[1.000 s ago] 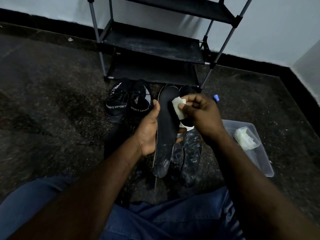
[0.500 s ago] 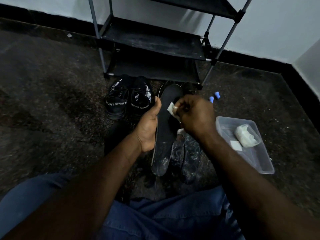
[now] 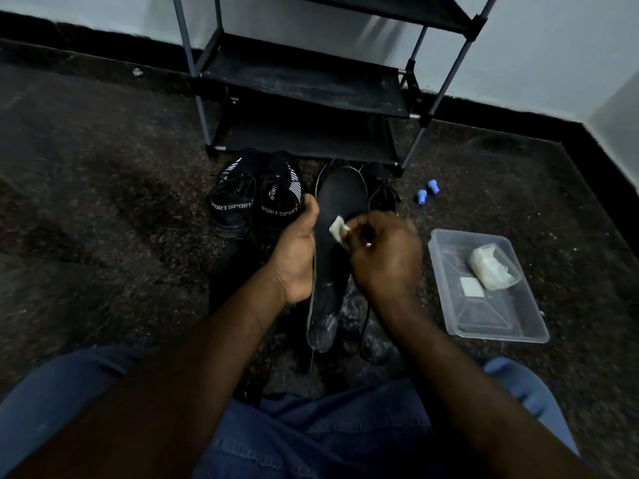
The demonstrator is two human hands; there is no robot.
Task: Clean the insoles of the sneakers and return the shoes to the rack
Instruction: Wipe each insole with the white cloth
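The person's lap in blue denim jeans [image 3: 311, 440] filled the 6 o'clock edge. Just beyond it, at centre, the left hand [image 3: 297, 250] gripped a long, black foam insole [image 3: 340, 202] along its left edge, thumb curled over the rim and toe end pointing to 12 o'clock. The right hand [image 3: 383, 254] pinched a small, white folded wipe [image 3: 337, 229] against the insole's upper face.

The insole appeared light, thin and flexible. It would probably sag if held by one end, so a mid-length edge grip suits it. White residue marked the heel end. Whether that end rested on the floor could not be determined.

Further dark insoles [image 3: 375, 337] lay beneath the hands, their number unclear. At 3 o'clock sat a clear, rectangular plastic container [image 3: 498, 335].

At 11 o'clock stood black sneakers with white "SPORT" lettering [image 3: 256, 202]. A second pair was largely hidden behind the insole. At 12 o'clock stood the black, metal-framed shoe rack [image 3: 301, 88], its top cut off.
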